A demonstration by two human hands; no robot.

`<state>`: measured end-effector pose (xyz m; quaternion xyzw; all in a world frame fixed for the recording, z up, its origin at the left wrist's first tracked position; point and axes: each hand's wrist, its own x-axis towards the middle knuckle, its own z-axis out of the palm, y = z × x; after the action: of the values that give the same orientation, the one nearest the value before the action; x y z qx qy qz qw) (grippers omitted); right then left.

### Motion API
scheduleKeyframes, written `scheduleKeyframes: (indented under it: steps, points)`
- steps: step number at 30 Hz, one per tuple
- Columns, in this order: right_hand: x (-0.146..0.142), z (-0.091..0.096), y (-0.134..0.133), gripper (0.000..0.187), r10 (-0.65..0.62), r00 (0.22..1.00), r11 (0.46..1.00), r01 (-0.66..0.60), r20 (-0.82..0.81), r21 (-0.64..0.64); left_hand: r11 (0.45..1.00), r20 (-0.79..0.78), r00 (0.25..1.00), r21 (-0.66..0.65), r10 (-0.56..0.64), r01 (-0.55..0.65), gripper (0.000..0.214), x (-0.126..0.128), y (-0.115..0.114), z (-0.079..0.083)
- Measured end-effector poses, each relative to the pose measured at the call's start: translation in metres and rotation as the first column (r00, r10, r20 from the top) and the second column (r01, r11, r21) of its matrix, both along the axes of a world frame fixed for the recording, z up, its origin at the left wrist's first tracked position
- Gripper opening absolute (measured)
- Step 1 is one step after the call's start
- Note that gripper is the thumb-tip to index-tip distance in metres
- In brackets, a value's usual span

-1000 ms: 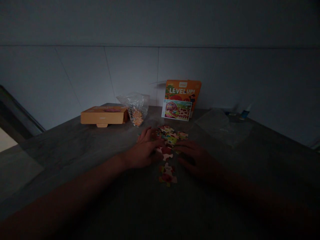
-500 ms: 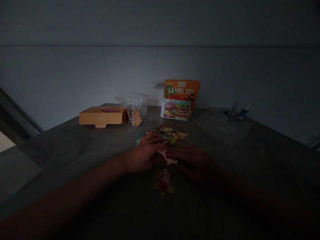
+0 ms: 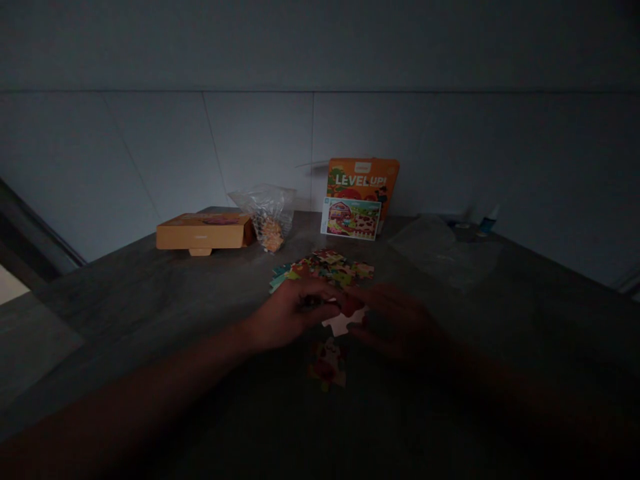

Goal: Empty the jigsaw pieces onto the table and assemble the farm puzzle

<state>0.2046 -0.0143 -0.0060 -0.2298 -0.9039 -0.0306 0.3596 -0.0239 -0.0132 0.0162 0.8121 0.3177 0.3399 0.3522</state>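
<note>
A pale puzzle piece with a red patch (image 3: 341,325) is held between my two hands. The fingers and thumb of my left hand (image 3: 293,310) close on its left side. My right hand (image 3: 400,327), dim in the shadow, closes on its right side with thumb and fingers. Just below, on the table, lies another puzzle piece with a pink and red picture (image 3: 327,363), apart from both hands; it may be more than one piece joined. Behind my hands spreads a heap of colourful puzzle pieces (image 3: 327,260), partly hidden by my left hand.
An orange "LEVEL UP!" box (image 3: 393,177) stands at the back, with a farm picture card (image 3: 350,220) leaning on it. To the left are a clear bag of pieces (image 3: 273,230) and an orange box (image 3: 203,233). A crumpled plastic bag (image 3: 440,250) and a small bottle (image 3: 489,222) lie right.
The pale piece has turned and shows more of its face between my hands. My left fingers have drawn back from the heap and curled round the piece.
</note>
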Motion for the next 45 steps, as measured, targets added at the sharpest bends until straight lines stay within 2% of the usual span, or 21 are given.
scheduleKeyframes:
  steps: [6,10,15,18,20,22,25,27,29,35,39,45]
  points:
    - [0.001,0.002,-0.001,0.048,-0.015,1.0,0.998,0.014,0.007,0.068,0.997,0.092,0.996,-0.073,0.018,-0.011,0.015,0.0,0.002,-0.003]
    - [0.001,0.001,-0.001,0.048,-0.015,1.0,0.995,0.013,0.016,0.095,0.997,0.06,0.998,-0.077,-0.006,0.01,0.021,-0.002,0.004,-0.005]
    - [0.0,0.002,0.0,0.044,-0.062,0.998,0.993,0.06,0.018,0.105,0.984,0.09,0.992,-0.152,-0.085,0.098,0.025,-0.004,0.003,-0.007]
    - [-0.001,0.004,-0.001,0.042,-0.087,0.996,0.992,0.086,0.011,0.089,0.98,0.053,0.995,-0.173,-0.087,0.095,0.025,-0.004,0.001,-0.006]
    - [0.0,0.004,-0.001,0.041,-0.094,0.996,0.993,0.094,0.001,0.07,0.99,-0.014,0.997,-0.118,-0.073,0.071,0.025,-0.005,-0.002,-0.003]
    - [0.001,0.003,-0.001,0.04,-0.119,0.993,0.992,0.119,-0.001,0.043,0.997,-0.135,0.988,-0.028,-0.077,0.074,0.043,-0.007,-0.005,0.0]
    - [0.004,0.001,0.0,0.035,-0.16,0.987,0.987,0.161,0.024,-0.02,0.984,-0.351,0.929,0.085,-0.115,0.154,0.097,-0.01,-0.01,0.006]
    - [0.005,0.001,0.0,0.03,-0.156,0.986,0.984,0.16,0.056,-0.083,0.969,-0.429,0.891,0.114,-0.151,0.219,0.109,-0.012,-0.013,0.007]
    - [0.005,0.002,-0.001,0.027,-0.145,0.986,0.978,0.155,0.085,-0.137,0.965,-0.467,0.871,0.115,-0.155,0.234,0.107,-0.013,-0.012,0.007]
    - [0.003,0.007,-0.007,0.017,-0.102,0.973,0.957,0.153,0.207,-0.247,0.988,-0.504,0.863,0.116,-0.034,0.107,0.092,-0.015,-0.003,0.0]
    - [0.002,0.007,-0.007,0.014,-0.066,0.958,0.947,0.149,0.28,-0.285,0.985,-0.499,0.865,0.112,-0.057,0.129,0.081,-0.014,-0.001,0.0]
    - [0.001,0.003,-0.005,0.016,-0.087,0.944,0.939,0.184,0.318,-0.289,0.977,-0.502,0.862,0.144,-0.066,0.158,0.07,-0.013,-0.001,0.001]
